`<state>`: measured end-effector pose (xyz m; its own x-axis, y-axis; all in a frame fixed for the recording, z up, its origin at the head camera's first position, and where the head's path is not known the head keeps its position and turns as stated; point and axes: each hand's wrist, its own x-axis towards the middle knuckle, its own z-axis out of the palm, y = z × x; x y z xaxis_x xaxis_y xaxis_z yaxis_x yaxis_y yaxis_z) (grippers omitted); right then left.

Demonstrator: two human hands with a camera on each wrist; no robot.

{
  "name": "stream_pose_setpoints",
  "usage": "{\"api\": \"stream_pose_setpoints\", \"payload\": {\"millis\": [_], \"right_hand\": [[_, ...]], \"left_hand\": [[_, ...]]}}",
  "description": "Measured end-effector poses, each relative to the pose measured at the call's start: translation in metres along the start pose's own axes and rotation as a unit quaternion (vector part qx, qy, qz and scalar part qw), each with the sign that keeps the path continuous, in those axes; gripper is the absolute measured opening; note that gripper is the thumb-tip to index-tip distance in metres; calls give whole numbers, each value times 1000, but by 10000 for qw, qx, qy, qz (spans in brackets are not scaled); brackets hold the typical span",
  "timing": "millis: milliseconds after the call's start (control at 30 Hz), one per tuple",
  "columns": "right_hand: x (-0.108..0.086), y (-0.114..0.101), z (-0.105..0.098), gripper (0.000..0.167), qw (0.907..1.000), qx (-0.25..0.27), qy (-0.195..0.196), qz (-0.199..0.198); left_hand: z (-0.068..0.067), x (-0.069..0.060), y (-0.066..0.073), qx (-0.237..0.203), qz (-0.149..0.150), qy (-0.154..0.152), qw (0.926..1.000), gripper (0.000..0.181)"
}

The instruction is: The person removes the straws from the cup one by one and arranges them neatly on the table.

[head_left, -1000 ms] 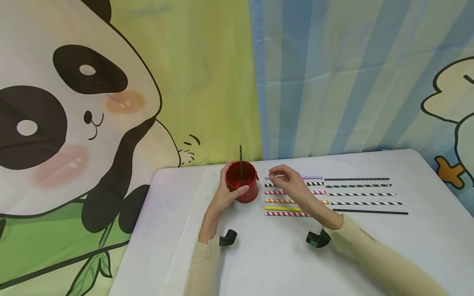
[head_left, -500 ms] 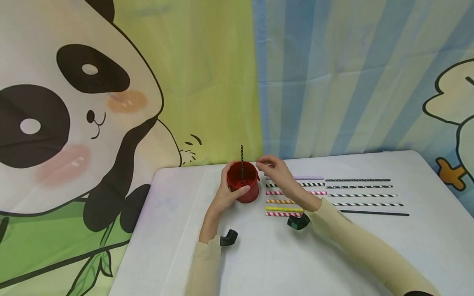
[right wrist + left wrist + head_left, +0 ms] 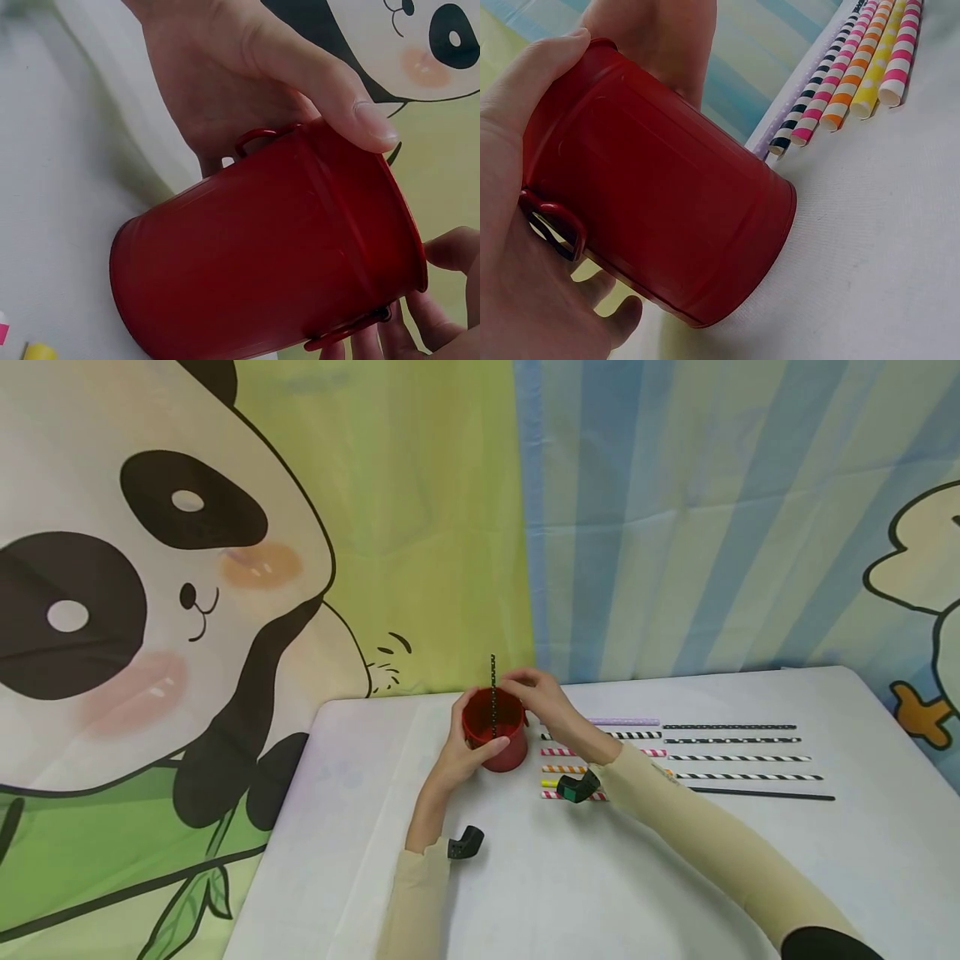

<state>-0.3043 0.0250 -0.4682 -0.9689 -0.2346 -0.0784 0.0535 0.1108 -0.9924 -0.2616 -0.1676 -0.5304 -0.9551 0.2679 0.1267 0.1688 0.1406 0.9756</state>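
A small red metal bucket (image 3: 506, 757) stands on the white table, with a small looped handle on each side. Upright inside it is a black straw with white dots (image 3: 492, 681), its top above the rim. My left hand (image 3: 459, 752) grips the bucket from the left, thumb over the near rim and fingers round the far side. From the right, my right hand (image 3: 551, 706) holds the bucket's upper part; in the right wrist view its thumb (image 3: 454, 249) touches the rim and its other fingers lie along the outside by the handle. The bucket hides some fingertips.
Right of the bucket lie two columns of paper straws, partly under my right arm: a lilac straw (image 3: 626, 722), striped coloured ones such as an orange straw (image 3: 847, 91), and black or black-and-white ones such as a plain black straw (image 3: 761, 793). Printed curtains (image 3: 435, 568) hang behind.
My right hand has moved left from above the lilac straw to the bucket's rim. My left hand keeps its hold, and the dotted straw stays upright in the bucket.
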Motion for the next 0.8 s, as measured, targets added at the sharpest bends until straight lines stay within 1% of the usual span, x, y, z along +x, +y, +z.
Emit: {"api": "stream_pose_setpoints", "payload": {"millis": [167, 400, 667, 800], "right_hand": [[4, 0, 3, 36, 10000, -66, -22, -3], [10, 6, 6, 32, 10000, -42, -20, 11], [10, 4, 8, 26, 10000, 30, -18, -33], [8, 1, 8, 28, 9999, 76, -43, -111]], "left_hand": [[1, 0, 0, -25, -21, 19, 10000, 96], [2, 0, 1, 41, -52, 8, 10000, 96], [2, -1, 2, 53, -48, 27, 10000, 97], [1, -1, 2, 62, -55, 16, 10000, 96]]}}
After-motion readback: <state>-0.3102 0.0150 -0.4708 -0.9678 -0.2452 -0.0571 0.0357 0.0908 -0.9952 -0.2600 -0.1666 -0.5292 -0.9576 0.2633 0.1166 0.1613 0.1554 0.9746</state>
